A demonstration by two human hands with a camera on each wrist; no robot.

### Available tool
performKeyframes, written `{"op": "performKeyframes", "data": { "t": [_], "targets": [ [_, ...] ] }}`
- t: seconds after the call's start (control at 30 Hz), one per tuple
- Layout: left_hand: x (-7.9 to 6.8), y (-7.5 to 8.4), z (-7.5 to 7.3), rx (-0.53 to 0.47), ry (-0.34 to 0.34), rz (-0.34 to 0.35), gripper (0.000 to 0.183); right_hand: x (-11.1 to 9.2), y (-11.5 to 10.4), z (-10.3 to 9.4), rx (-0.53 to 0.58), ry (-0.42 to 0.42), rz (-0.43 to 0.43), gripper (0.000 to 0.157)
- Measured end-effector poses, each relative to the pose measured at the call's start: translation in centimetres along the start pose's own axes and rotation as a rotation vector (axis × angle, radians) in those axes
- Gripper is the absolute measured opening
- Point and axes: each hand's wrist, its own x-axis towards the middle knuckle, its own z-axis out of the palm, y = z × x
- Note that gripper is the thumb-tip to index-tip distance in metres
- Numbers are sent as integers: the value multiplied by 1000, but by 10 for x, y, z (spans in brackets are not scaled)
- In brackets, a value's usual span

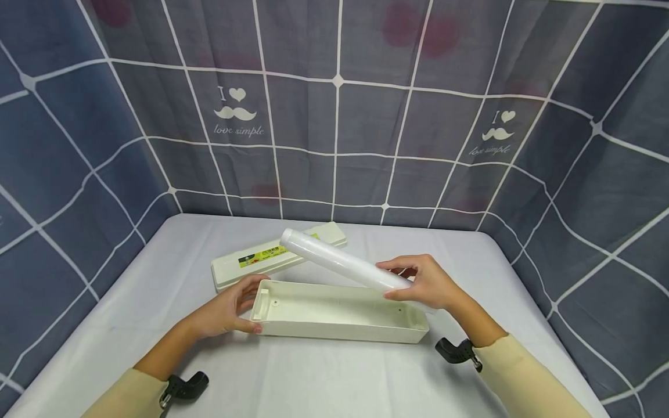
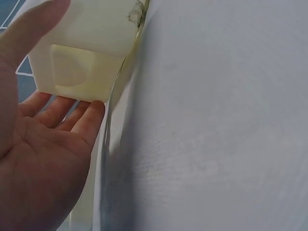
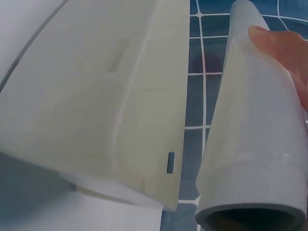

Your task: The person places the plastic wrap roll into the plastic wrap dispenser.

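A long cream plastic box stands on the table with its open top facing up. My left hand grips its left end, thumb on the near wall and fingers behind the end; the left wrist view shows those fingertips against the end wall. In my right hand is a white roll of plastic wrap, pinched near its right end. The roll slants over the box, its left end higher and farther back. Its hollow core end faces the right wrist camera, beside the box's outer wall.
Behind the box lies its cream lid with a yellow-green label, partly hidden by the roll. A white cloth covers the table. Dark checked curtains enclose the back and both sides.
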Motion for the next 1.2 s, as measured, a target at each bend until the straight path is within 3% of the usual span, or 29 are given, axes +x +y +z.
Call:
{"op": "performKeyframes", "data": {
  "t": [0.9,1.2],
  "targets": [
    [0,2,1,-3,6,-4,101,11,-1,13,98,-194,-162,48],
    [0,-1,0,-22,-8,18,102,12,-2,14,96,-266,-87,48]
  ]
}}
